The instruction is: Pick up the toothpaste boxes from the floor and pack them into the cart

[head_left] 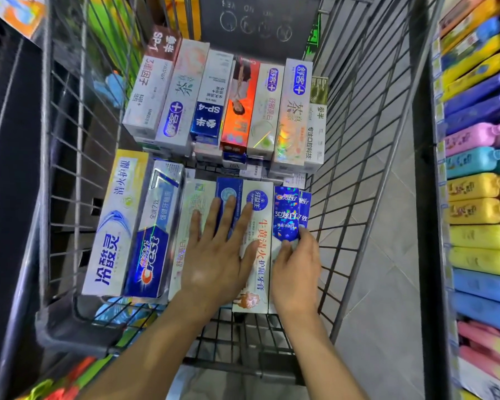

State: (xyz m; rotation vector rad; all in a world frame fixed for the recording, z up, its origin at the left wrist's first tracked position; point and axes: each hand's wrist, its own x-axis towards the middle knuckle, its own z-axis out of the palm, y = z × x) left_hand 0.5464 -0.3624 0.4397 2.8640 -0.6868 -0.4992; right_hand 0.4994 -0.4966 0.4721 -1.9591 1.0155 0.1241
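Observation:
A wire shopping cart (355, 157) holds two rows of toothpaste boxes lying side by side. In the near row my left hand (217, 255) lies flat, fingers straight, on a white and a blue box (227, 194), thumb on a white box with red characters (260, 249). My right hand (296, 269) pinches the near end of a small blue Crest 3D box (286, 215) at the row's right end. A large Crest box (153, 235) and a white-yellow box (114, 226) lie at the left. The far row (228, 105) holds several boxes.
Shelves of coloured bottles (479, 197) line the right side. A dark shelf unit (9, 168) stands on the left. Grey floor tiles (387, 284) show through the cart's right wall. The cart's handle bar (243, 368) runs under my forearms.

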